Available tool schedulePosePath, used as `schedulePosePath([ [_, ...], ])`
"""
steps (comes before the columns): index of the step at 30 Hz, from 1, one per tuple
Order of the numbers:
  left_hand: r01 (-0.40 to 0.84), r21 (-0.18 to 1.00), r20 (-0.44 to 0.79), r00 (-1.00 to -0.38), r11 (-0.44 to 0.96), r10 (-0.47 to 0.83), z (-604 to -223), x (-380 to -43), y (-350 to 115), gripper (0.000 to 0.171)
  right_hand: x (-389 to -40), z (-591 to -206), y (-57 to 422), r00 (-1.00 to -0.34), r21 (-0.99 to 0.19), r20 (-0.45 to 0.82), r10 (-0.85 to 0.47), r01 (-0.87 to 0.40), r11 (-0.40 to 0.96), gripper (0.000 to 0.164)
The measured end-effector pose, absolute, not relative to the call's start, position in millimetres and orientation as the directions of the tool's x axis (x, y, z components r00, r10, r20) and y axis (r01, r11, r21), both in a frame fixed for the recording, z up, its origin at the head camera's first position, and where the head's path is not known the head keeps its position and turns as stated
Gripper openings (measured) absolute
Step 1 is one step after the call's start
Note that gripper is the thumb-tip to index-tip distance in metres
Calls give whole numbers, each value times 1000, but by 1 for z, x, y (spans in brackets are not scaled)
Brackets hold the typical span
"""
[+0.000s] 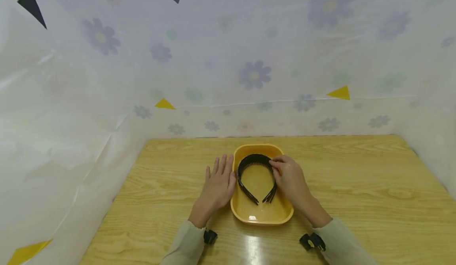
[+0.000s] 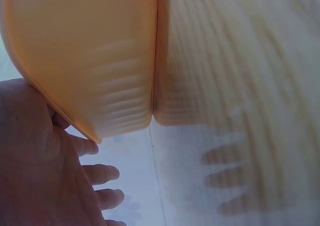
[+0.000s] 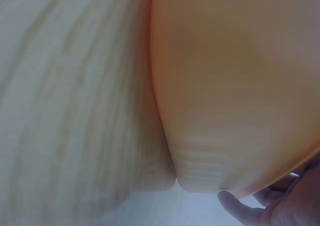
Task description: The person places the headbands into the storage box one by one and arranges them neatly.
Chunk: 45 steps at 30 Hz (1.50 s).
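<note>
A yellow-orange plastic basin (image 1: 261,213) stands on the table, and a black toothed headband (image 1: 255,159) lies inside it. The headband's arch points to the far side; its two ends, each showing several thin strips, come close together at the near side. My right hand (image 1: 292,180) reaches over the right rim and pinches the band's upper right part between thumb and fingers. Along the left rim, my left hand (image 1: 218,183) lies with fingers extended and spread. The left wrist view shows that hand (image 2: 40,161) against the basin's rim (image 2: 60,108).
The wood-grain table (image 1: 356,193) extends on both sides of the basin. Behind it hangs a white flower-print sheet (image 1: 228,59) with yellow and dark triangles on it. A black wrist camera (image 1: 210,237) sits at the left sleeve, another device (image 1: 312,241) at the right.
</note>
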<state>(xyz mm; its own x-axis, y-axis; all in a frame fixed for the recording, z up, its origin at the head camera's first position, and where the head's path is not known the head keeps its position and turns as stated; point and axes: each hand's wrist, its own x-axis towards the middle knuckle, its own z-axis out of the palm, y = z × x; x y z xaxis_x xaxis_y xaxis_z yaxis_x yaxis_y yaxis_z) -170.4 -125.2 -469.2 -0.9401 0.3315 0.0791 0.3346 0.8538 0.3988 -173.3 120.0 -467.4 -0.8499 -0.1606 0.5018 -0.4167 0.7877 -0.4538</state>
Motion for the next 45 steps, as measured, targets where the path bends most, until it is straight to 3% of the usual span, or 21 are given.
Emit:
schedulePosePath([
  [26, 341, 392, 78, -938, 854, 339, -466, -173, -123, 57, -175, -469, 126, -814, -418, 550, -186, -461, 783, 19],
  [45, 341, 399, 73, -937, 851, 342, -467, -176, -121, 58, -177, -452, 167, -793, -540, 595, -130, -514, 666, 28],
])
